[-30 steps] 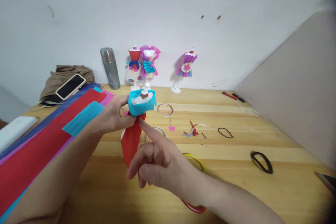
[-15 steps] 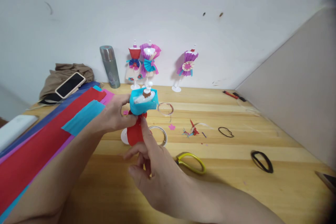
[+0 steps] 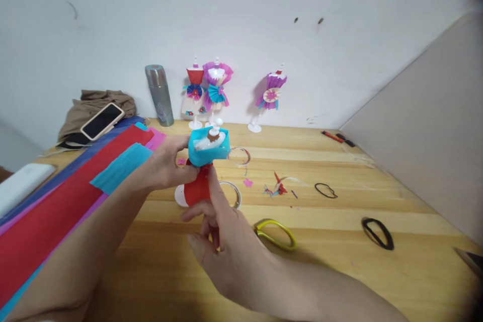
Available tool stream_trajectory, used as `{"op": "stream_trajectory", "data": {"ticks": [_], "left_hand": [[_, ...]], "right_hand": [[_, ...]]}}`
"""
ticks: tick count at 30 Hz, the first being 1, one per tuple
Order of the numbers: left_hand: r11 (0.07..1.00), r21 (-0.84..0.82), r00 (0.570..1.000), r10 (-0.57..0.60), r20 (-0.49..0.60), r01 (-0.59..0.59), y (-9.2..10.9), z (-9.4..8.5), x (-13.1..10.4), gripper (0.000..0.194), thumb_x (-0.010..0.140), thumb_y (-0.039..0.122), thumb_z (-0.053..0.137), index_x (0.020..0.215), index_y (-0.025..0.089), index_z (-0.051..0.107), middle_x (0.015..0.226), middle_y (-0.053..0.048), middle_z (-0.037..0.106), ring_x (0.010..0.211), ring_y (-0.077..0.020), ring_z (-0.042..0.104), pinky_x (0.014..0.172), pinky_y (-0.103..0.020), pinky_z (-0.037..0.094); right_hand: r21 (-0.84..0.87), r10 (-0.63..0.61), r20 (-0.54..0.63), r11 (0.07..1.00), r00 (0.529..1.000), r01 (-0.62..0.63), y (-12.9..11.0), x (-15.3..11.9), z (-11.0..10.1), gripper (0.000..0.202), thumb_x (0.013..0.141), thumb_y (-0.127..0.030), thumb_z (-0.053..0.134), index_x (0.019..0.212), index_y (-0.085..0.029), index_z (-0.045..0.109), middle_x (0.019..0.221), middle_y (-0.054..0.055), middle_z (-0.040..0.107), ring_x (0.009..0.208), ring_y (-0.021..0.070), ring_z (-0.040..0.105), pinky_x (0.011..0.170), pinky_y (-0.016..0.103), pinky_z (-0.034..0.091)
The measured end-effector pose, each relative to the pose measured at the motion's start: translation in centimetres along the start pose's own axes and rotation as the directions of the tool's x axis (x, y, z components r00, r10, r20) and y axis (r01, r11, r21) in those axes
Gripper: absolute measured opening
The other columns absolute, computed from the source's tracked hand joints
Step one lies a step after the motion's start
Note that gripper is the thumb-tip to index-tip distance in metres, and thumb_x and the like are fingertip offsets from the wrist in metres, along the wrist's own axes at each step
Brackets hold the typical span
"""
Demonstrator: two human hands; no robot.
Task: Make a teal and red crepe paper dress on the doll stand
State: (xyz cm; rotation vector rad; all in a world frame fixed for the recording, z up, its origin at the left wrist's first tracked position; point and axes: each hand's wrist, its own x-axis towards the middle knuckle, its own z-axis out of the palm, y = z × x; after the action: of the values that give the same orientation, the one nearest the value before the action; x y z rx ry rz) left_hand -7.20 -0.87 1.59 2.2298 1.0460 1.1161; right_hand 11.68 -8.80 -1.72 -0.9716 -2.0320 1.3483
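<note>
A small white mannequin [image 3: 210, 141] is held up over the table, wrapped in a blue crepe paper top [image 3: 203, 156] and a red paper skirt [image 3: 196, 187]. My left hand [image 3: 171, 161] grips it at the waist, thumb in front, its other fingers hidden behind. With the index finger stretched up, my right hand [image 3: 222, 241] touches the red paper just under the blue band; its other fingers are loosely bent and apart, holding nothing. Just right of that wrist lie yellow-handled scissors [image 3: 277, 235], partly covered by the hand. Behind the skirt shows a roll of tape [image 3: 236, 193].
Three dressed mannequins, one in purple [image 3: 272, 91], stand along the wall beside a grey flask [image 3: 160, 95]. Crepe paper strips [image 3: 71, 206], a phone [image 3: 102, 122] and brown cloth [image 3: 113, 98] lie left. Paper scraps [image 3: 279, 188] and black bands [image 3: 377, 234] are to the right.
The whole view has shifted slightly. Both hands and the mannequin keep nearly the same pose, with my right index fingertip still on the red paper.
</note>
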Motion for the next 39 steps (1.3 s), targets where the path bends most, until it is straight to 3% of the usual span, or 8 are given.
{"op": "stream_trajectory", "data": {"ticks": [8, 14, 25, 31, 34, 36, 37, 39], "left_hand": [[1.000, 0.001, 1.000, 0.006, 0.002, -0.006, -0.1, 0.1, -0.1, 0.010, 0.067, 0.018, 0.058, 0.074, 0.017, 0.066, 0.076, 0.000, 0.068, 0.069, -0.0155, 0.061, 0.065, -0.025, 0.051], [1.000, 0.011, 1.000, 0.005, -0.003, -0.005, -0.1, 0.0, -0.1, 0.011, 0.066, 0.019, 0.057, 0.073, 0.016, 0.065, 0.072, 0.000, 0.066, 0.067, -0.0152, 0.060, 0.063, -0.024, 0.050], [0.999, 0.038, 0.999, 0.033, 0.019, -0.034, 0.1, 0.0, -0.1, 0.012, 0.067, 0.017, 0.057, 0.074, 0.015, 0.066, 0.073, 0.001, 0.067, 0.069, -0.0142, 0.061, 0.063, -0.021, 0.049], [0.998, 0.065, 0.998, 0.017, 0.063, -0.021, -0.1, -0.1, -0.2, 0.019, 0.069, 0.016, 0.056, 0.083, 0.015, 0.068, 0.075, 0.002, 0.066, 0.068, -0.0129, 0.058, 0.059, -0.020, 0.047], [0.998, 0.066, 0.999, 0.018, 0.038, -0.020, -0.4, -0.2, -0.4, 0.013, 0.069, 0.016, 0.055, 0.077, 0.015, 0.064, 0.070, 0.002, 0.064, 0.066, -0.0128, 0.058, 0.059, -0.020, 0.047], [0.997, 0.072, 0.999, 0.020, 0.027, -0.022, -0.7, -0.3, -0.5, 0.010, 0.070, 0.017, 0.055, 0.076, 0.015, 0.063, 0.070, 0.001, 0.065, 0.067, -0.0132, 0.059, 0.062, -0.021, 0.050], [0.997, 0.076, 0.999, 0.026, 0.032, -0.029, -0.8, -0.3, -0.5, 0.010, 0.070, 0.017, 0.056, 0.076, 0.015, 0.063, 0.072, 0.001, 0.066, 0.068, -0.0135, 0.060, 0.064, -0.021, 0.051], [0.995, 0.083, 0.997, 0.049, 0.052, -0.053, -0.9, -0.3, -0.5, 0.011, 0.071, 0.017, 0.056, 0.077, 0.015, 0.064, 0.074, 0.001, 0.068, 0.068, -0.0137, 0.061, 0.065, -0.022, 0.051]], "right_hand": [[-0.008, -0.017, -0.061, 1.000, 0.998, 0.017, 0.3, -0.2, -0.1, 0.104, 0.086, -0.018, 0.059, 0.160, -0.031, -0.013, 0.114, 0.010, 0.069, 0.061, 0.0112, 0.053, 0.056, 0.029, 0.042], [0.004, 0.033, -0.060, 0.999, 0.998, -0.033, 1.0, -0.5, -0.1, 0.100, 0.091, -0.026, 0.059, 0.160, -0.034, -0.013, 0.119, 0.011, 0.067, 0.064, 0.0118, 0.057, 0.059, 0.031, 0.047], [-0.060, 0.074, -0.115, 0.995, 0.991, -0.081, 0.7, -0.8, -0.3, 0.104, 0.088, -0.026, 0.062, 0.161, -0.031, -0.013, 0.119, 0.012, 0.068, 0.072, 0.0164, 0.062, 0.065, 0.036, 0.054], [-0.001, 0.060, -0.129, 0.998, 0.990, -0.061, 0.9, -0.8, -0.2, 0.104, 0.089, -0.024, 0.060, 0.161, -0.033, -0.014, 0.114, 0.011, 0.071, 0.062, 0.0142, 0.062, 0.053, 0.030, 0.050], [0.026, -0.013, -0.209, 0.999, 0.978, 0.019, 1.0, -0.8, -0.6, 0.106, 0.088, -0.020, 0.060, 0.160, -0.032, -0.018, 0.104, 0.007, 0.072, 0.055, 0.0119, 0.059, 0.049, 0.027, 0.048], [0.031, -0.109, -0.261, 0.992, 0.959, 0.121, 0.9, -0.7, -1.3, 0.093, 0.090, -0.019, 0.057, 0.163, -0.030, 0.001, 0.085, 0.000, 0.070, 0.052, 0.0111, 0.056, 0.047, 0.025, 0.046], [0.013, -0.169, -0.286, 0.984, 0.943, 0.180, 0.9, -0.5, -1.8, 0.079, 0.091, -0.019, 0.056, 0.160, -0.029, 0.020, 0.074, -0.003, 0.065, 0.050, 0.0109, 0.054, 0.046, 0.024, 0.044], [-0.091, -0.295, -0.356, 0.955, 0.887, 0.281, 0.8, 0.0, -2.9, 0.043, 0.092, -0.018, 0.054, 0.134, -0.026, 0.059, 0.063, -0.004, 0.057, 0.050, 0.0106, 0.050, 0.047, 0.024, 0.041]]}}
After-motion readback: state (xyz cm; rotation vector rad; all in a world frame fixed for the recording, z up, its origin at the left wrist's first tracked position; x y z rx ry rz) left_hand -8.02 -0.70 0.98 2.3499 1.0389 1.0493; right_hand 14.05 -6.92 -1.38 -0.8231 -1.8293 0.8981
